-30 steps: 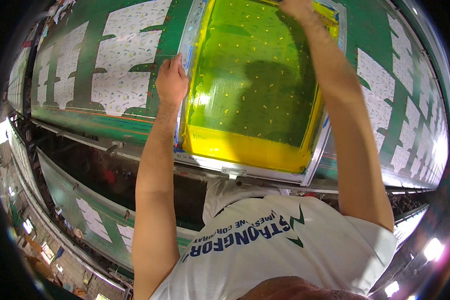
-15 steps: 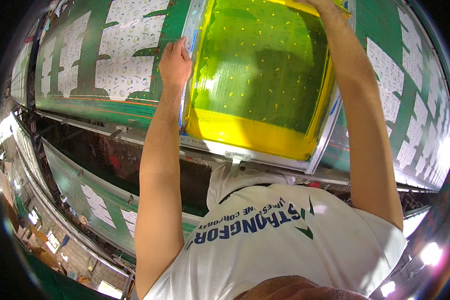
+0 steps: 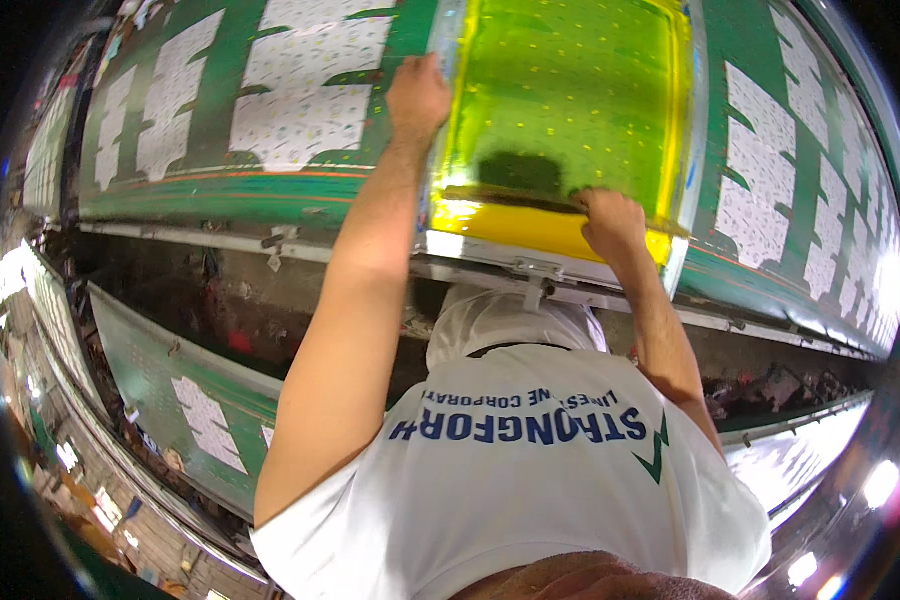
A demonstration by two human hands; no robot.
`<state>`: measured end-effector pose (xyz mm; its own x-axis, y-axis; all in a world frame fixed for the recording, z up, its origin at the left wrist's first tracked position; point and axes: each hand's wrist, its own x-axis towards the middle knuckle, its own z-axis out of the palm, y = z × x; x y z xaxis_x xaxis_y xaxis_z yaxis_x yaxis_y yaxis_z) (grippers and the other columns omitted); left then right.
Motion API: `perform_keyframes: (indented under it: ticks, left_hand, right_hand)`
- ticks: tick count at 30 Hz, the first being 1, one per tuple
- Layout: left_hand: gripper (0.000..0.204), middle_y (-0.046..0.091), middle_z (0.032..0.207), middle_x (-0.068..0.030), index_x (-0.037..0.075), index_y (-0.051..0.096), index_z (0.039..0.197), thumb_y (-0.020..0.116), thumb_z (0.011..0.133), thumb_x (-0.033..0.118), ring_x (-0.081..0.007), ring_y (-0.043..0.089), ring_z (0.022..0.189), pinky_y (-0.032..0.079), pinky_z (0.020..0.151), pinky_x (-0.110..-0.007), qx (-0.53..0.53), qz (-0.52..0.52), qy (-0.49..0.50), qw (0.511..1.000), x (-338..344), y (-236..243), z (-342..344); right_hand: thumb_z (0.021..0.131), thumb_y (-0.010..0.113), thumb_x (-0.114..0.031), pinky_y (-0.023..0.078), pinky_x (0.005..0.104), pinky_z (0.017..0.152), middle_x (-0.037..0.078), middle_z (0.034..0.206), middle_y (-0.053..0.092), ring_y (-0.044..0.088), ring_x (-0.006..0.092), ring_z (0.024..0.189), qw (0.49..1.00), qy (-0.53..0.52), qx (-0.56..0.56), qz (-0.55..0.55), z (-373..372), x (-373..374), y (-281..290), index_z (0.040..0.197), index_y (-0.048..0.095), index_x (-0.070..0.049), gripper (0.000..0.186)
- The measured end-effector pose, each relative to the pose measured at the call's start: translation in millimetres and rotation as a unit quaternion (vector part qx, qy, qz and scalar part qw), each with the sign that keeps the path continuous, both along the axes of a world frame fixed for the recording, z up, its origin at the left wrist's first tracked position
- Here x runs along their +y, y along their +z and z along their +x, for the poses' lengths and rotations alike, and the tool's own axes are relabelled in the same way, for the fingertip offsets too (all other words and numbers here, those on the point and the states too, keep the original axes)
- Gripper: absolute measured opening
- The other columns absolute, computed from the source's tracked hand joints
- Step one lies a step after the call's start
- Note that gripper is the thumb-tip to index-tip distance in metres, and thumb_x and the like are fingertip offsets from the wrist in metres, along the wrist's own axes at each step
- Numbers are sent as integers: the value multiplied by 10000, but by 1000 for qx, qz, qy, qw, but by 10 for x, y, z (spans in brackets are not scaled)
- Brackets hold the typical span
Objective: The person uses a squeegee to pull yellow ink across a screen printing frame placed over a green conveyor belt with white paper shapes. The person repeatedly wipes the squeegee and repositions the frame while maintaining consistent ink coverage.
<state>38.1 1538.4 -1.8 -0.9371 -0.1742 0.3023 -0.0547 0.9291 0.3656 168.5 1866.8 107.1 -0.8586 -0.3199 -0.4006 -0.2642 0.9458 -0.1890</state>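
Observation:
A printing screen with green-yellow mesh and small yellow dots lies in a metal frame on the green table. My left hand, fingers curled, grips the frame's upper left side. My right hand is closed on a long squeegee, which lies across the lower mesh along a band of yellow ink. The hand is slightly blurred.
The long green table carries printed white fabric pieces left of the screen and others at right. A metal rail runs along the near edge. A second green table lies at lower left, beyond a dark gap.
My right hand has moved from the screen's far end down to its near end, the squeegee with it. My left hand stays at the left frame side, now further up and right in view.

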Motion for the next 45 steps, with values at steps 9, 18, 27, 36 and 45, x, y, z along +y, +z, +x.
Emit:
perform_keyframes:
  ticks: [9,18,27,36,45]
  left_hand:
    - [456,639,1161,-213,45,659,1252,668,955,391,-406,651,1090,582,896,-523,30,23,-12,999,3,1,42]
    - [471,649,1189,-166,90,663,1269,710,923,406,-366,652,1132,575,915,-491,6,23,14,1000,28,22,32]
    - [439,661,1191,-157,102,671,1259,700,931,393,-363,663,1108,562,931,-486,2,3,28,1000,65,60,17]
    - [336,714,1103,-146,93,715,1177,721,929,319,-367,691,1011,568,872,-487,51,-42,-11,998,-21,-56,-68]
    - [410,676,1239,-124,102,698,1304,702,1000,377,-355,678,1096,573,921,-483,-22,-73,20,997,-26,-37,-68]
  right_hand:
    - [790,695,-104,607,480,847,121,1106,767,742,345,982,995,11,90,-51,268,23,32,1155,782,-142,378]
    - [786,691,-49,583,494,891,144,1108,745,700,368,1074,992,28,60,-110,543,88,19,1157,753,-94,379]
    - [813,838,-253,431,480,1168,225,1484,555,500,417,1411,962,88,-77,-246,667,592,42,1436,575,-5,720]
    - [882,800,-280,486,506,1050,252,1289,638,605,437,1207,925,-210,216,-232,95,1996,-473,1354,608,5,585]
    - [796,804,-307,507,469,1060,244,1307,605,589,400,1248,920,-317,163,-161,-88,1965,-731,1369,562,35,710]
